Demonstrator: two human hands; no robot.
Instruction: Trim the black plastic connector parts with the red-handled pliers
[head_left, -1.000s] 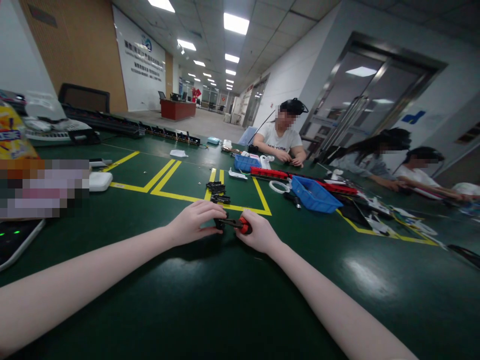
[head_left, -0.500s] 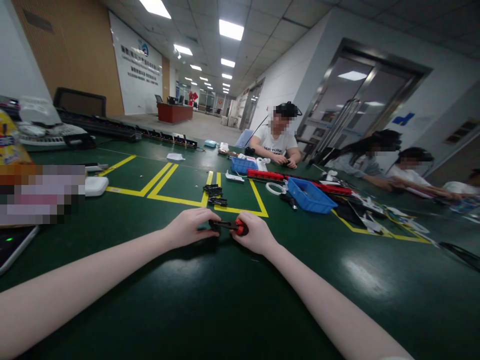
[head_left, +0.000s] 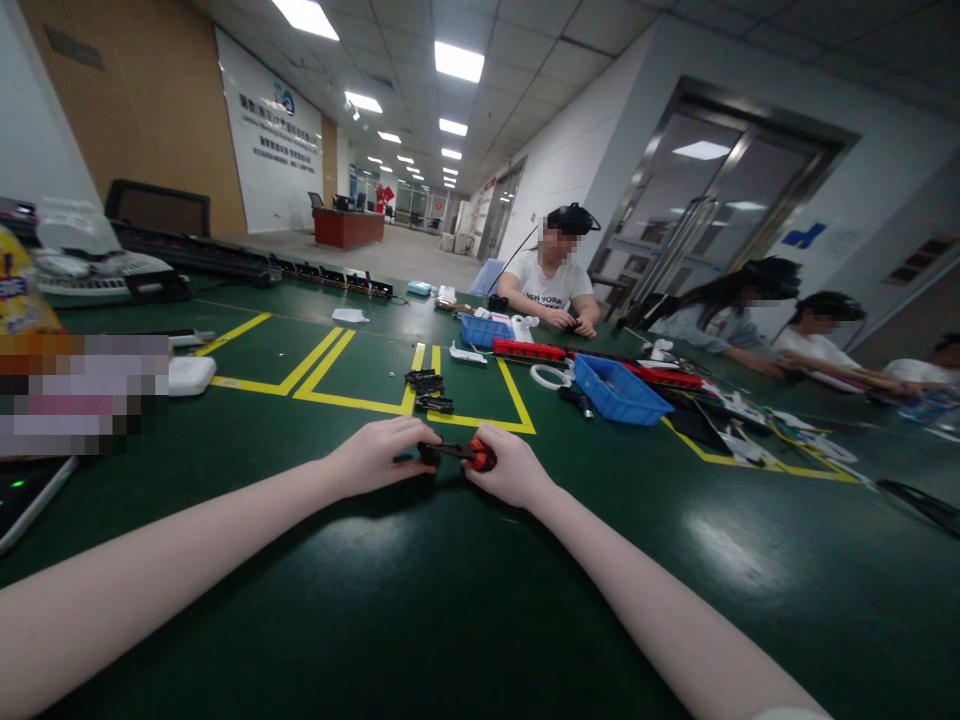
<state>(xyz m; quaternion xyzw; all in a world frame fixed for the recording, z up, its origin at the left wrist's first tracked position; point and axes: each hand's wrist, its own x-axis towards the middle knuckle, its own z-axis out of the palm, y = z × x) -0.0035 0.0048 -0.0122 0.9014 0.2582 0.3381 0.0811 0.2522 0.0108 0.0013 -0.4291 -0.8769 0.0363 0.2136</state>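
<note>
1. The left hand (head_left: 375, 457) is laid palm-down on the green table (head_left: 450, 620), its fingers curled around a small black part (head_left: 428, 454) that is pinned against the surface.
2. The right hand (head_left: 510, 467) is closed around the red handle of a screwdriver (head_left: 471, 453); the handle end shows between thumb and forefinger, and the dark shaft is pointed left into the black part.
3. The 2 hands are set close together, nearly touching, with the tool bridging the narrow gap between them.
4. The black part and screwdriver are found at the table's middle, just on the near side of a yellow tape line (head_left: 480, 424).
5. Just beyond that line, 2 small heaps of black parts (head_left: 429, 389) are seen inside a taped rectangle.
6. Further right, a blue bin (head_left: 621, 392) is placed, with a white ring (head_left: 550, 376) just beside it and a red strip (head_left: 532, 350) behind.
7. A smaller blue tray (head_left: 486, 329) is set in front of a seated person in a white shirt (head_left: 551, 285), whose hands are rested on the table.
8. More people (head_left: 757, 320) are seated along the right edge, with scattered papers and parts (head_left: 750, 425) in front of them.
9. At the far left, a white flat box (head_left: 187, 375) is seen beside a blurred-out patch.
</note>
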